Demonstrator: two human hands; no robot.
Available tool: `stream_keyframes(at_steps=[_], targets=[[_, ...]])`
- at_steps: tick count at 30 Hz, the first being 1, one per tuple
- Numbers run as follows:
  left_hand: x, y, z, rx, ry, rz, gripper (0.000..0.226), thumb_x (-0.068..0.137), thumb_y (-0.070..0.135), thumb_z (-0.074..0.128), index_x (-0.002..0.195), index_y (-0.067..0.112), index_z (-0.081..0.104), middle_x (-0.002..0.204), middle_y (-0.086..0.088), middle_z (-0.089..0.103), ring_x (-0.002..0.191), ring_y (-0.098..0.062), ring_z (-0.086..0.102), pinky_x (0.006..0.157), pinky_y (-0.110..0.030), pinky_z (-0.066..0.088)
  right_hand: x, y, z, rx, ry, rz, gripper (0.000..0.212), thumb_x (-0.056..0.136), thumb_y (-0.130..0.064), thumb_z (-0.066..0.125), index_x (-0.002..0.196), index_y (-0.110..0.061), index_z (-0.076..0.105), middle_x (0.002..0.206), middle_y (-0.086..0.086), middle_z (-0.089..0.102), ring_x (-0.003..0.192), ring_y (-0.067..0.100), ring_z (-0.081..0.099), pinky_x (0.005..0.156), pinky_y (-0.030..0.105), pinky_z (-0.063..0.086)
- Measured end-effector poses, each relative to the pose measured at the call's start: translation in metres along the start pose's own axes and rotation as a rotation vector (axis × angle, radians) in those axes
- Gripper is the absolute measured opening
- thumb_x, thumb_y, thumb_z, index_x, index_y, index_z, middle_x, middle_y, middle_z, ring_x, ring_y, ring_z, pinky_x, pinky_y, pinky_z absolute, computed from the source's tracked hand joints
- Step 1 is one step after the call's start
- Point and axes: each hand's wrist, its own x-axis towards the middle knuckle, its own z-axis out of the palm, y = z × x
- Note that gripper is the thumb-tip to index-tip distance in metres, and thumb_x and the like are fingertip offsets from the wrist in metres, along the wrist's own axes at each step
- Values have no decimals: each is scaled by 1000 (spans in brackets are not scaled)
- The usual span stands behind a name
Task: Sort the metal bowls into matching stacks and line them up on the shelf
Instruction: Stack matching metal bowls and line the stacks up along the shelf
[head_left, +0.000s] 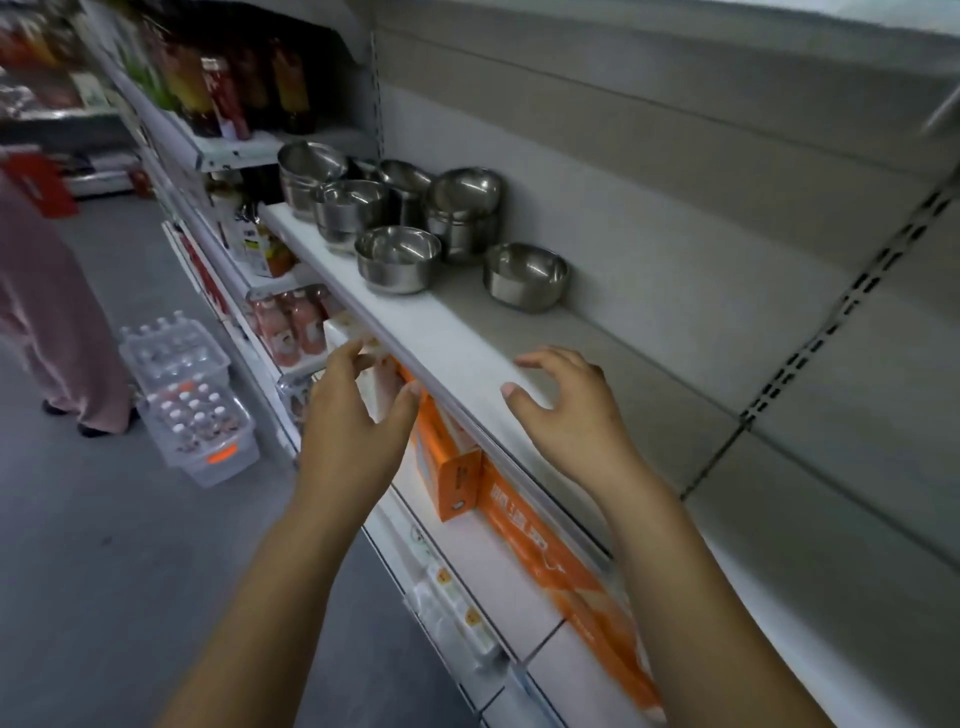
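Note:
Several shiny metal bowls stand on the white shelf (457, 343) toward its far left end. A single bowl (525, 276) sits nearest me, and another single bowl (398, 258) stands at the shelf's front edge. Behind them rise stacks of bowls: one stack (465, 213) on the right, one stack (350, 213) in the middle, one stack (309, 176) at the far left. My left hand (358, 415) hovers in front of the shelf edge, fingers apart, holding nothing. My right hand (566, 410) hovers over the shelf, fingers spread, well short of the bowls.
Orange boxes (452, 467) lie on the shelf below. Bottled drinks (291, 327) fill the shelves to the left. Clear crates of bottles (192, 395) stand on the aisle floor, with a person in pink trousers (52, 312) beside them. The shelf's back wall (675, 218) is pale panelling.

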Motion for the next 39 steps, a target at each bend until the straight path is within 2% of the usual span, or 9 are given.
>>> stream_keyframes(at_steps=[7,13,16,19,22,29,34,37,39], targets=[[61,-26,17,-90,11,-44,61,94,40,71,146,20,45,140,4,57,127,-10,50,95,-28,37,52,0,23,-28,-33,20,34,92,-38,67,124,-26,64,131,-11,55,131,15,44,98,20,32],[144,-45,42,-149,-24,-59,66,97,42,66,151,13,42,153,-6,46,135,-18,48,103,-27,36,123,-4,44,-87,87,60,37,91,-34,71,126,-24,64,125,-4,56,127,14,43,89,-1,27],[199,-53,49,-130,-45,-34,63,98,40,65,148,9,44,152,-11,44,141,-25,40,111,-35,35,161,-5,60,-128,160,157,40,89,-34,72,128,-25,64,127,-4,54,129,15,43,101,14,36],[256,-65,53,-130,-83,-61,58,99,40,63,142,5,48,146,-16,47,138,-31,42,108,-32,34,194,-3,79,-292,217,192,36,90,-30,71,123,-19,65,130,2,58,130,22,42,95,18,29],[285,-77,60,-183,-149,-110,55,99,40,61,138,1,53,139,-19,55,130,-35,51,111,-47,41,203,3,88,-368,277,281,35,89,-33,72,121,-20,67,131,5,60,130,28,40,98,30,34],[314,-103,72,-296,-348,-69,61,101,38,60,151,10,40,144,-10,55,131,-25,53,110,-40,44,216,12,109,-425,386,483,22,85,-41,76,102,-27,79,133,-1,64,133,28,45,99,26,25],[326,-113,79,-309,-437,-20,52,102,40,58,146,14,48,138,-7,58,123,-22,57,97,-30,46,217,5,122,-344,559,369,8,77,-13,84,83,-8,80,106,16,73,121,23,44,91,25,23],[328,-115,83,-333,-510,14,46,102,42,57,139,15,52,131,-6,62,115,-21,59,91,-27,46,216,1,125,-326,570,408,7,79,-8,81,85,-4,79,103,15,74,111,39,58,94,33,33],[330,-115,86,-343,-572,40,40,102,42,57,133,16,56,124,-4,64,111,-19,60,86,-24,45,210,-1,126,-273,625,433,5,82,-7,78,87,-4,78,91,4,72,98,36,64,85,36,44]])
